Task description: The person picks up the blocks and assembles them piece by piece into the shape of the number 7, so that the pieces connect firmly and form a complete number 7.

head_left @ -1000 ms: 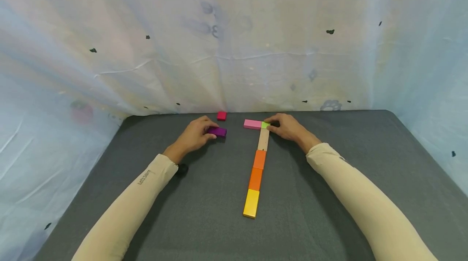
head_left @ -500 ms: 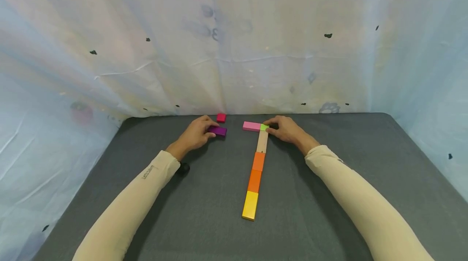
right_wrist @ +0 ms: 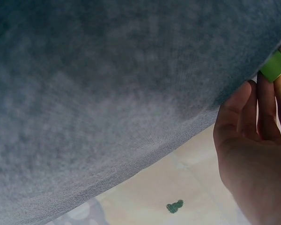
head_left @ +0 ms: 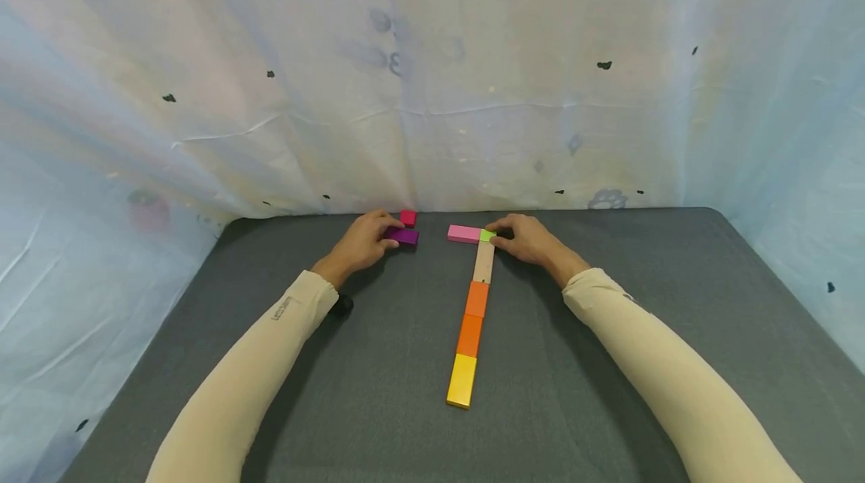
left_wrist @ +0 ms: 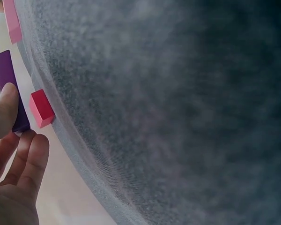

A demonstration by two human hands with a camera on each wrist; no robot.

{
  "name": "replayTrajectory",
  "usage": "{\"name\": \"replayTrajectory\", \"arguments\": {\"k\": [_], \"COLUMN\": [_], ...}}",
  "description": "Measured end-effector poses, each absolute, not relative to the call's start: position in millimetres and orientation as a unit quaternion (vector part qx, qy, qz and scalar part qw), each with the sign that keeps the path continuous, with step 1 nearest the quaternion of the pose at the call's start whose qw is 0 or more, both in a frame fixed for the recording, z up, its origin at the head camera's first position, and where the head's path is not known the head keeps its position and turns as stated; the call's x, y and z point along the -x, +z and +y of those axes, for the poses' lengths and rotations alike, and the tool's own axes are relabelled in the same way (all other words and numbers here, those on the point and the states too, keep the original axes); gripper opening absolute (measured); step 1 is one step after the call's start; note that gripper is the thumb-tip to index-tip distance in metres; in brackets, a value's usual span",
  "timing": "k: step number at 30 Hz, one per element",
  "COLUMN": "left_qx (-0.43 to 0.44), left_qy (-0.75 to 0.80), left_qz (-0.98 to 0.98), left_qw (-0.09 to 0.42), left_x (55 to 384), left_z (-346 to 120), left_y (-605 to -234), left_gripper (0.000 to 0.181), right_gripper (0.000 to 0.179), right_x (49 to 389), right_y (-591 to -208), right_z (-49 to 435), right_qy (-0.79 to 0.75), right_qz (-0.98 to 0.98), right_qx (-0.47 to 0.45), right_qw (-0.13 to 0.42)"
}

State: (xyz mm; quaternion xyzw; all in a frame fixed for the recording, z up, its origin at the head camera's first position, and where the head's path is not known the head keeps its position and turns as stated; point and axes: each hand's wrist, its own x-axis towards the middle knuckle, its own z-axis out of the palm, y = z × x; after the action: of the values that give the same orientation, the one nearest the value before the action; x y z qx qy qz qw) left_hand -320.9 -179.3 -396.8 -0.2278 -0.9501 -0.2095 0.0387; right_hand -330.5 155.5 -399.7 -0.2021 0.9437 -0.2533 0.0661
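My left hand (head_left: 365,240) pinches a purple block (head_left: 406,236) between thumb and fingers, near the far edge of the table. In the left wrist view, the thumb lies along one face of the purple block (left_wrist: 5,70). Close behind it sits a small red block (head_left: 408,218). My right hand (head_left: 530,237) pinches a small green block (head_left: 486,235), which is partly covered by the fingertips. A pink block (head_left: 464,233) lies against the green one's left side. From the green block a row runs toward me, beginning with a plain wooden block (head_left: 483,263).
The row goes on with two orange blocks (head_left: 476,300) and ends in a yellow block (head_left: 462,381) nearest me. Dark grey cloth covers the table (head_left: 574,393). A pale curtain (head_left: 473,77) hangs along its back and sides.
My left hand has shifted slightly toward the far edge with the purple block, bringing it nearer the red block. The right hand keeps its place at the green block.
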Motion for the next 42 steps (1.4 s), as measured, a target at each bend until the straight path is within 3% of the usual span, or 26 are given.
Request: {"name": "replayTrajectory", "arguments": {"k": [42], "left_qx": [0.214], "left_qy": [-0.196], "left_qz": [-0.955], "left_qw": [0.054], "left_x": [348], "left_z": [-137], "left_y": [-396], "left_gripper": [0.032], "right_gripper": [0.038], "right_x": [331], "right_y": [-398], "right_z": [153], "right_qy": [-0.261], "right_qz": [0.94], "right_qx": [0.211], "right_qw": [0.059]}}
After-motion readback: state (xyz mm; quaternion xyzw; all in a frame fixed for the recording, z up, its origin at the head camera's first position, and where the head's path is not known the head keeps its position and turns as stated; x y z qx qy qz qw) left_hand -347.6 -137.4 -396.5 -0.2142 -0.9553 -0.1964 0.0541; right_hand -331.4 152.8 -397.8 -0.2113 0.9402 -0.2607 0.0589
